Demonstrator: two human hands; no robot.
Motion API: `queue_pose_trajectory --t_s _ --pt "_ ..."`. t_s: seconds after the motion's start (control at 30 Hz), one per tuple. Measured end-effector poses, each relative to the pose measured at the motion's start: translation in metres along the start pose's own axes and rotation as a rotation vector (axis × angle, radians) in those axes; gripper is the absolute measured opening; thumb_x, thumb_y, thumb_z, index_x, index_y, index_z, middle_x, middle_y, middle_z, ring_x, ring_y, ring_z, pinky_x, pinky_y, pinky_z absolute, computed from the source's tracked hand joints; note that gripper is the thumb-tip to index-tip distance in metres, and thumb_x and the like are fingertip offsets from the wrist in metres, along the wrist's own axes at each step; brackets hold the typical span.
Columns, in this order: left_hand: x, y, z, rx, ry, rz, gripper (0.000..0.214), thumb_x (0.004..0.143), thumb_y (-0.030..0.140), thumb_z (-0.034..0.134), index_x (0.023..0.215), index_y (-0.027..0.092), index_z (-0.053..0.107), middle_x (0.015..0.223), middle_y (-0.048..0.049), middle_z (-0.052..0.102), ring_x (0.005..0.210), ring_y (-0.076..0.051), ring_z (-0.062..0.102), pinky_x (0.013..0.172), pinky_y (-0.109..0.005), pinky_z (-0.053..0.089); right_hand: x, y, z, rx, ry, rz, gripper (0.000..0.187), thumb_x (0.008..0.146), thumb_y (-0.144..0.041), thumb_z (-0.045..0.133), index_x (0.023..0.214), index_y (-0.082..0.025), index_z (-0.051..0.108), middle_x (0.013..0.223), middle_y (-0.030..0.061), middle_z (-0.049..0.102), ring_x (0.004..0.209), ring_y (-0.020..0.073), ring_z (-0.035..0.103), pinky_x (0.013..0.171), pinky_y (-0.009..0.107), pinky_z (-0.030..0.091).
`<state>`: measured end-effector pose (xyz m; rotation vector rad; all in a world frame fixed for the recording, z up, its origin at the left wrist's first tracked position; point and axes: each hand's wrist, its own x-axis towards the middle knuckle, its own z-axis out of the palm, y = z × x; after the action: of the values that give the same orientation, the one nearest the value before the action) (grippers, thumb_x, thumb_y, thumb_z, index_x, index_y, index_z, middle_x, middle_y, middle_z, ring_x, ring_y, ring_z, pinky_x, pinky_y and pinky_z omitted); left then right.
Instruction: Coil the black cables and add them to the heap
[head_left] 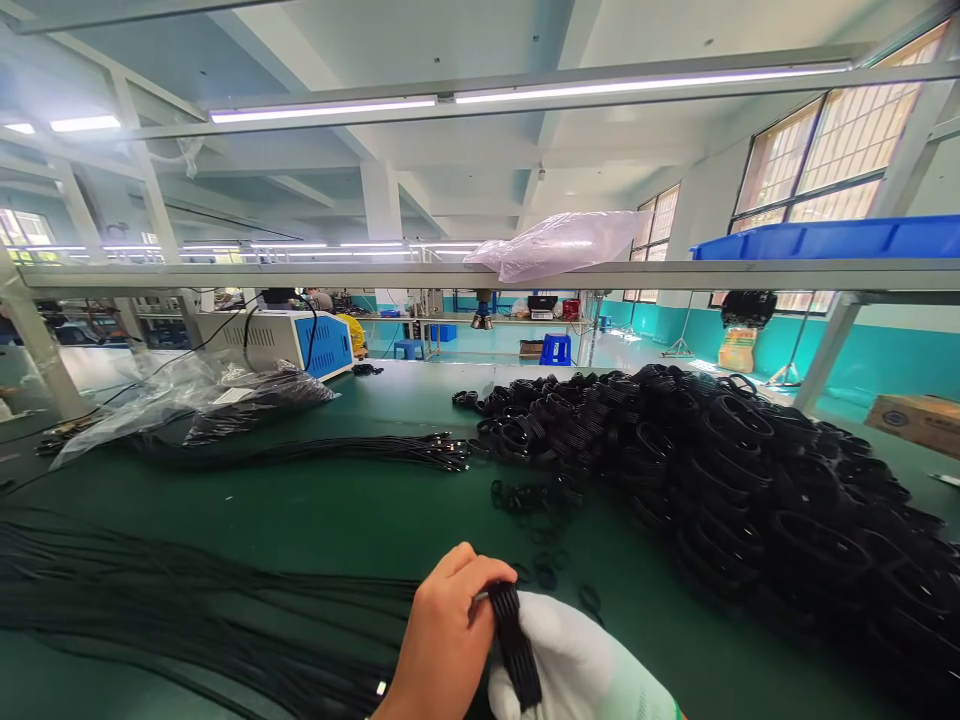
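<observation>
My bare left hand (pixel 442 640) is at the bottom centre, fingers curled over a black coiled cable bundle (pixel 516 645). My right hand (pixel 581 665), in a white glove, grips the same bundle from the right side. Both hands hold it just above the green bench mat (pixel 337 510). Straight black cables (pixel 150 600) lie spread across the mat to the left of my hands. A big heap of coiled black cables (pixel 735 470) fills the right side of the bench.
A bundle of straight cables with plugs (pixel 337 452) lies mid-bench. Clear plastic bags (pixel 172 400) and a white-and-blue machine (pixel 296 342) sit at the back left. Small black ties (pixel 540 500) are scattered by the heap. A blue tray (pixel 825 240) rests on the overhead shelf.
</observation>
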<state>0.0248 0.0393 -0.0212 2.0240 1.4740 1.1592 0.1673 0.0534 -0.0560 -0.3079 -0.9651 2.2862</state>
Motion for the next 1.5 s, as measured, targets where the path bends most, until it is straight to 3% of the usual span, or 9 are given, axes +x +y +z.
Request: queue_pose_trajectory --t_s 0.17,0.27,0.37,0.47,0.53,0.73,0.97,1.23,1.5 --pt "-0.004 0.003 -0.002 -0.045 0.102 0.047 0.029 0.075 0.011 0.045 0.082 0.024 0.070 0.075 -0.0017 0.056 0.063 -0.015 0.052 0.056 -0.023 0.039 0.009 0.012 -0.003 0.008 0.029 -0.149 0.041 0.070 -0.048 0.072 0.084 -0.011 0.062 0.062 0.0012 0.058 0.044 0.0056 0.050 0.042 0.015 0.036" --pt "0.001 0.007 -0.011 0.084 0.082 -0.006 0.032 0.070 0.007 0.043 0.080 0.022 0.069 0.076 -0.0024 0.057 0.070 -0.017 0.054 0.063 -0.025 0.041 0.011 0.014 -0.006 0.017 0.054 -0.065 0.053 0.079 -0.058 0.058 0.100 -0.010 0.060 0.060 0.0054 0.063 0.042 0.0099 0.055 0.043 0.018 0.041" --pt "0.012 0.004 -0.027 0.017 -0.094 -0.075 0.032 0.070 0.013 0.049 0.091 0.023 0.069 0.089 -0.0024 0.061 0.080 -0.018 0.054 0.073 -0.028 0.041 0.011 0.010 -0.004 0.105 0.042 -0.005 0.058 0.078 -0.062 0.056 0.102 -0.010 0.060 0.065 0.0078 0.067 0.046 0.0120 0.059 0.044 0.019 0.044" --pt "0.022 -0.006 -0.039 -0.359 -0.383 -0.097 0.037 0.073 0.028 0.056 0.108 0.023 0.065 0.102 -0.0027 0.061 0.088 -0.019 0.055 0.080 -0.029 0.042 0.012 0.007 -0.002 0.214 -0.009 0.035 0.055 0.077 -0.062 0.056 0.101 -0.013 0.060 0.089 0.0098 0.069 0.055 0.0126 0.063 0.047 0.020 0.045" --pt "0.025 -0.011 -0.041 -0.478 -0.463 -0.152 0.036 0.073 0.034 0.058 0.105 0.020 0.066 0.097 -0.0034 0.063 0.089 -0.020 0.056 0.079 -0.029 0.042 0.013 0.006 -0.002 0.170 -0.025 0.076 0.059 0.079 -0.065 0.050 0.103 -0.012 0.059 0.093 0.0105 0.066 0.059 0.0143 0.064 0.050 0.022 0.047" --pt "0.024 -0.007 -0.032 -0.096 -0.263 -0.206 0.024 0.079 0.032 0.054 0.095 0.022 0.068 0.092 -0.0007 0.064 0.087 -0.019 0.056 0.079 -0.028 0.042 0.007 -0.008 0.000 -0.413 0.308 -0.082 0.068 0.057 -0.028 0.081 0.117 -0.014 0.051 0.096 0.0078 0.057 0.080 0.0209 0.062 0.066 0.035 0.054" --pt "0.006 -0.010 -0.017 -0.001 -0.098 -0.012 0.036 0.072 0.005 0.042 0.094 0.024 0.064 0.092 -0.0002 0.059 0.072 -0.013 0.057 0.068 -0.023 0.045 0.004 -0.007 0.003 -0.300 0.134 -0.069 0.058 0.061 -0.027 0.077 0.112 -0.013 0.052 0.104 0.0116 0.057 0.085 0.0224 0.063 0.068 0.038 0.054" --pt "0.001 -0.025 0.003 0.118 0.108 0.014 0.035 0.073 0.004 0.038 0.084 0.020 0.066 0.082 -0.0023 0.060 0.072 -0.015 0.060 0.067 -0.024 0.046 0.007 0.003 0.000 -0.165 0.045 -0.084 0.050 0.068 -0.030 0.076 0.110 -0.013 0.055 0.100 0.0084 0.058 0.084 0.0205 0.064 0.070 0.033 0.053" --pt "0.021 -0.001 -0.028 -0.010 0.013 -0.095 0.021 0.072 0.025 0.057 0.092 0.023 0.064 0.090 0.0008 0.061 0.061 -0.012 0.054 0.059 -0.023 0.045 0.008 0.001 -0.017 0.205 -0.109 -0.028 0.045 0.081 -0.038 0.059 0.115 -0.008 0.056 0.102 0.0114 0.064 0.082 0.0197 0.065 0.068 0.029 0.051"
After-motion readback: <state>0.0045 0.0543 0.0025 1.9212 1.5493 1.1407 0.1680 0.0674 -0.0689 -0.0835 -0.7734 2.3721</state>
